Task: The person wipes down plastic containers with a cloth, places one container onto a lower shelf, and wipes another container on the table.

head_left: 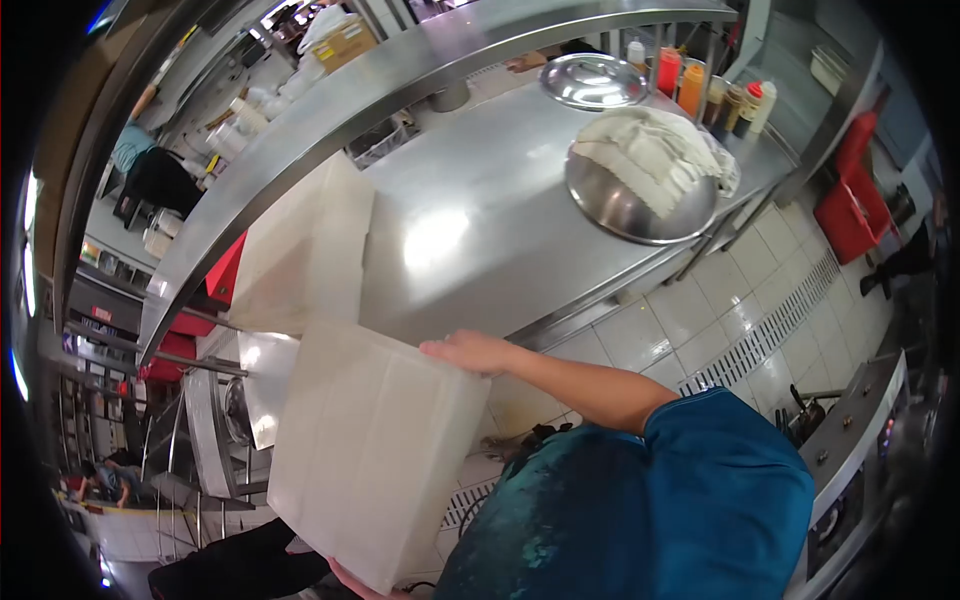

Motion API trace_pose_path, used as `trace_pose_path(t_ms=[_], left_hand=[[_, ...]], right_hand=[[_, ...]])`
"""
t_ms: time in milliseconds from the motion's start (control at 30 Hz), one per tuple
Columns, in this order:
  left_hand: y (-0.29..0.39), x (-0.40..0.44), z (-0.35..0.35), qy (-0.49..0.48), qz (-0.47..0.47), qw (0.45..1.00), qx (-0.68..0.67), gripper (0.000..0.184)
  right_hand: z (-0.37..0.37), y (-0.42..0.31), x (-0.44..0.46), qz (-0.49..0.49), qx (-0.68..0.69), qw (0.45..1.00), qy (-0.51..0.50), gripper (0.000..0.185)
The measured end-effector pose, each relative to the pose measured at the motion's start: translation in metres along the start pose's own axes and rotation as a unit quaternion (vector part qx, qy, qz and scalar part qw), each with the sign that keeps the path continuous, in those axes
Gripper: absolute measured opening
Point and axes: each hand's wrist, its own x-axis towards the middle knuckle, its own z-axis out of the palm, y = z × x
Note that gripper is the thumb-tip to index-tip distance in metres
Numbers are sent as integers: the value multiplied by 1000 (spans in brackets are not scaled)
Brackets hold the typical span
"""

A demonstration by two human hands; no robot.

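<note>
A large, pale, translucent box (365, 440) is held tilted in front of my body, beside the steel table (460, 230). My right hand (465, 352) grips its upper right edge, with the arm reaching in from the right. At the bottom of the view my left hand (355, 582) holds the lower edge, partly hidden by the box. Another pale box (305, 245) stands at the table's left end, just behind the held one.
A cloth (655, 150) lies on a round steel lid (640, 205); another lid (594, 80) and sauce bottles (690, 88) are behind. A steel shelf (400, 75) spans above. A red bin (853, 215) stands right. Another person (155, 165) is upper left.
</note>
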Motion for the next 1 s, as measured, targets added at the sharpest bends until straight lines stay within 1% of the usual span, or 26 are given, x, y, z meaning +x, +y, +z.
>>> trace_pose_path(t_ms=[67,100,167,200,267,300,333,367,400,433,467,500,533,567,600,633,667,700,733,800,833,867,900,933,967,1000], left_hand=[[-7,13,17,-27,-57,996,-58,67],[-13,23,24,-45,-90,990,-96,66],[-31,43,39,-96,-172,964,-179,65],[-44,53,44,-123,-214,943,-223,65],[-70,67,66,-174,-272,900,-292,65],[-36,54,103,-113,-327,887,-307,63],[-34,50,122,-125,-311,899,-283,62],[-35,41,139,-137,-321,880,-321,62],[-21,36,166,-147,-322,858,-371,62],[-4,24,194,-155,-275,879,-358,59],[-50,35,216,-130,-286,871,-378,51],[-46,26,243,-83,-287,863,-408,43],[-86,24,271,-53,-258,877,-403,38],[-32,7,287,-28,-251,895,-367,42],[-32,2,306,-43,-245,892,-377,51],[-42,-1,327,-55,-241,895,-371,66],[-14,-6,332,-84,-269,891,-356,72],[12,-5,331,-118,-294,886,-340,77],[8,-2,334,-119,-298,884,-339,77],[2,19,344,-256,-313,877,-259,79],[14,28,332,-292,-284,889,-208,75],[-1,44,331,-297,-288,886,-210,75],[-28,74,331,-279,-324,880,-206,77],[-59,110,331,-262,-359,874,-199,80],[-94,160,335,-249,-364,870,-222,81],[-123,207,341,-173,-296,896,-283,79]], right_hand=[[-27,14,-16,6,93,994,54,77],[-43,11,-30,3,91,994,59,77],[-76,2,-62,36,112,983,144,68],[-87,5,-67,12,150,966,209,63],[-119,33,-53,-22,142,940,310,54],[-141,53,-38,-35,97,933,344,50],[-157,42,-49,-44,48,912,405,47],[-170,28,-63,-62,-4,885,461,45],[-179,27,-70,-138,5,852,505,43],[-190,24,-78,-213,-36,817,534,39],[-193,3,-96,-237,-74,799,547,33],[-182,-34,-122,-223,113,839,484,29],[-185,-44,-128,-248,121,825,493,28],[-189,-54,-135,-277,140,822,476,26],[-191,-66,-139,-305,181,807,472,23],[-192,-79,-148,-304,182,815,459,22],[-187,-96,-156,-321,200,814,441,22],[-187,-111,-162,-322,182,823,430,21],[-188,-122,-165,-318,180,824,432,21],[-191,-145,-163,-362,175,813,422,20],[-192,-155,-160,-359,170,813,426,20],[-193,-166,-156,-377,152,820,403,20],[-193,-176,-146,-396,135,825,380,20],[-192,-183,-131,-393,131,824,386,20],[-191,-188,-113,-391,89,816,416,21],[-190,-190,-95,-384,45,808,445,22]])
